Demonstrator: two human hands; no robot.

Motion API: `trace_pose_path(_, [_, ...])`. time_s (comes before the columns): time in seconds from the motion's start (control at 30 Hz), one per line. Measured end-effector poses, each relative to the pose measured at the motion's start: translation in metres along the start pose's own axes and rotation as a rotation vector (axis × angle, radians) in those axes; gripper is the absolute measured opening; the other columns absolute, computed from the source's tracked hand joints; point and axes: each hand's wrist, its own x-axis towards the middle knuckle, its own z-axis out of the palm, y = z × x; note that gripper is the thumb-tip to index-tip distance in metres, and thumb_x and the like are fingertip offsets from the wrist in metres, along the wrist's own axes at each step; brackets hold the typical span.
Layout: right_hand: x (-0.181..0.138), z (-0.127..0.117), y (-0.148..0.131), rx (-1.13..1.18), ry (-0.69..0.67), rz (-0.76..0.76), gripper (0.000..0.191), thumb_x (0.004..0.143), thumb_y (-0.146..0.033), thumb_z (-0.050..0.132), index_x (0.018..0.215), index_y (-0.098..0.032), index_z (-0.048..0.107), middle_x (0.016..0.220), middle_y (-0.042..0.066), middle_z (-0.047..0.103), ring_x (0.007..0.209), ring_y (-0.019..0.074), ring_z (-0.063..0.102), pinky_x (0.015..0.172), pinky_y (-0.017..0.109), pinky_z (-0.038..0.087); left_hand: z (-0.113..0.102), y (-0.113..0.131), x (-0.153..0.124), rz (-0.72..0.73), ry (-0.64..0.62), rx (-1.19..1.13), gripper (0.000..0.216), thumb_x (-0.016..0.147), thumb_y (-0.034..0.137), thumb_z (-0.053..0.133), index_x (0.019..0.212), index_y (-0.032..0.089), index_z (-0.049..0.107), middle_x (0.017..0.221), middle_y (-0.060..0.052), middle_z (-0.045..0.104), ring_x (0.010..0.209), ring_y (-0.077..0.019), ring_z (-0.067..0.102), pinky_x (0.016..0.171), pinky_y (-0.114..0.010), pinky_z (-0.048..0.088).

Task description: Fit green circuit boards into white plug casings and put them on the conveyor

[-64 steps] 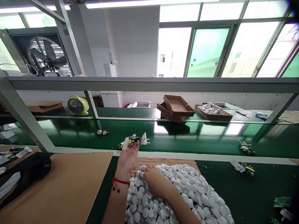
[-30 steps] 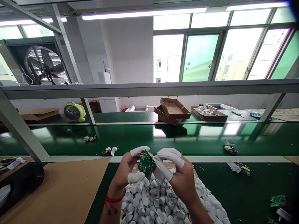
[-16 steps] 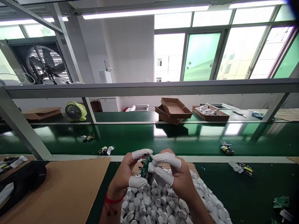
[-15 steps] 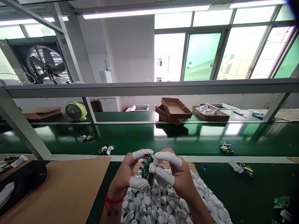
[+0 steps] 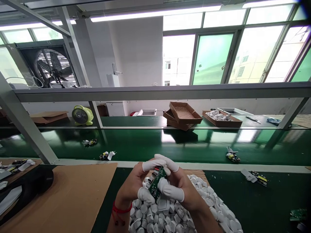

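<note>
The left hand [image 5: 134,180] and right hand [image 5: 180,181] clamp their grip on one circuit board [image 5: 157,182], seemingly unfinished; many white caps [image 5: 155,219] lie loose below.

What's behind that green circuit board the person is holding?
Small components, one red, peek out past the upper-left edge of the green circuit board. The rest of its far side is hidden by the board itself.
</note>
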Motion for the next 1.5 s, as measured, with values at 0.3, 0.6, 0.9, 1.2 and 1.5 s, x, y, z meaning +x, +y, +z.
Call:
trace_pose_path(0.3, [-0.004,0.016,-0.006,0.020,0.106,-0.074,0.054,0.065,-0.024,0.084,0.115,-0.033,0.065,0.102,-0.002,0.065,0.087,0.0115,0.059,0.078,0.020,0.047,0.004,0.001,0.001,0.033,-0.055,-0.018,0.066,0.052,0.045,0.086,0.113,0.025,0.069,0.108,-0.012,0.070,0.111,-0.0345,0.059,0.099,-0.044,0.044])
trace_pose_path(0.6, [-0.008,0.012,-0.009,-0.003,-0.103,0.091,0.071,0.059,-0.025,0.088,0.123,-0.030,0.058,0.094,0.001,0.065,0.079,0.0139,0.059,0.071,0.025,0.049,0.014,0.025,0.001,0.042,-0.124,0.029,0.057,0.054,0.051,0.082,0.103,0.022,0.073,0.098,-0.013,0.071,0.103,-0.0332,0.062,0.093,-0.043,0.046])
trace_pose_path(0.9, [0.005,0.021,-0.004,-0.008,-0.077,0.033,0.060,0.040,-0.022,0.093,0.096,-0.027,0.072,0.097,0.001,0.055,0.075,0.0159,0.059,0.061,0.023,0.049,0.008,0.035,0.007,-0.034,-0.293,0.196,0.062,0.052,0.065,0.076,0.094,0.020,0.076,0.100,-0.012,0.066,0.108,-0.0352,0.053,0.088,-0.040,0.045])
trace_pose_path(1.2, [0.003,0.025,-0.005,0.044,0.035,0.046,0.048,0.035,-0.026,0.094,0.079,-0.025,0.076,0.087,0.001,0.055,0.067,0.0146,0.055,0.055,0.023,0.046,0.001,0.023,0.004,-0.041,-0.401,0.197,0.068,0.054,0.064,0.075,0.107,0.022,0.072,0.109,-0.011,0.061,0.109,-0.0345,0.051,0.095,-0.043,0.042])
trace_pose_path(1.5, [-0.001,0.021,-0.016,-0.046,-0.121,0.060,0.064,0.040,-0.032,0.094,0.100,-0.028,0.073,0.100,0.001,0.051,0.079,0.0157,0.057,0.067,0.024,0.049,0.013,0.032,0.002,-0.020,-0.298,0.134,0.059,0.056,0.065,0.074,0.092,0.019,0.075,0.091,-0.010,0.066,0.114,-0.0359,0.047,0.099,-0.044,0.038])
